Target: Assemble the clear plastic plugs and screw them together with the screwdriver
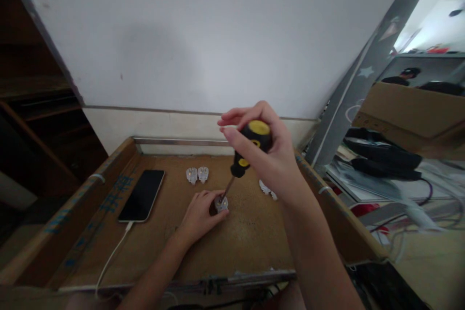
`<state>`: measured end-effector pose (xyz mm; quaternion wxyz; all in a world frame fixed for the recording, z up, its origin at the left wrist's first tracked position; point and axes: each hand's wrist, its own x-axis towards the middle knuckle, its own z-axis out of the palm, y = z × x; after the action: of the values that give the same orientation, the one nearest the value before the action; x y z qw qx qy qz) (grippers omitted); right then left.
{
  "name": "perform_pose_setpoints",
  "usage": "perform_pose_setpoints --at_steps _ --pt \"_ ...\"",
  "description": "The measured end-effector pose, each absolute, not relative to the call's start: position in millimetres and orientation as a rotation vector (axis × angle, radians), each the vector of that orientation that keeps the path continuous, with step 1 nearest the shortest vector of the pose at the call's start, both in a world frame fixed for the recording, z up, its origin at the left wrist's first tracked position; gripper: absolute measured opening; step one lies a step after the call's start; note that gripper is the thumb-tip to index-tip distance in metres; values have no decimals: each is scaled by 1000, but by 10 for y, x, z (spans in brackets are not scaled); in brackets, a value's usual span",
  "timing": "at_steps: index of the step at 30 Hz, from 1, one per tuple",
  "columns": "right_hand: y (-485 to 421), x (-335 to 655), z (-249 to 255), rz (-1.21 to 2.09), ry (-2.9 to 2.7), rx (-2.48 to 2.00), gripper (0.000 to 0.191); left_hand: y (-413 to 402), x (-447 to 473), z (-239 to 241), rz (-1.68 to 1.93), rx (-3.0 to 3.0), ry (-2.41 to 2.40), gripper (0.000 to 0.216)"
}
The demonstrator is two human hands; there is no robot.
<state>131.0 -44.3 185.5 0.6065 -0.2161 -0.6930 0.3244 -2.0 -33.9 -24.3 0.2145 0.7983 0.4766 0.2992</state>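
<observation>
- Cardboard tray (250, 240) by a white wall (218, 34), phone (141, 196) lying at its left.
- Left hand (199, 215) pinching a small clear plastic piece (223, 206) down on the tray.
- Right hand (274, 157) curled round a black-and-yellow screwdriver (239, 167), tip down at that piece.
- Couple more clear bits (203, 174) sitting just past the left hand.

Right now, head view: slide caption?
Right hand points a black-and-yellow screwdriver down at a clear plug-shaped piece held by the left hand.

No words were legible
Blue characters (118, 193) blurred on the cardboard tray (243, 247); a white star (365, 71) marked the grey post (336, 118)
</observation>
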Motion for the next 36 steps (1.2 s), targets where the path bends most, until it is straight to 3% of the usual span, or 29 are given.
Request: perform_pose_setpoints --at_steps 8,12,16,22,26,30,32,36 --pt "-440 1387 1895 1155 -1691 -456 36 -353 -23 -207 803 2234 1326 44" --pt "-424 1362 1882 986 -1593 -483 20 -342 -27 -228 804 2252 1327 45" --pt "-268 1316 1850 937 -1375 -462 29 -335 -36 -234 835 2333 1338 46" --pt "-156 1453 1820 658 -1226 -600 20 -348 -33 -216 849 2378 1318 46" --pt "-247 1576 1801 710 -1415 -601 26 -347 -28 -230 846 2363 1326 46" --pt "-348 1590 1817 748 -1457 -556 12 -348 -24 -230 834 2344 1323 44" --pt "-378 1563 1836 793 -1412 -526 22 -347 -21 -230 834 2338 1323 43" --pt "-440 1492 1894 956 -1582 -514 24 -340 -15 -246 841 2335 1342 44"
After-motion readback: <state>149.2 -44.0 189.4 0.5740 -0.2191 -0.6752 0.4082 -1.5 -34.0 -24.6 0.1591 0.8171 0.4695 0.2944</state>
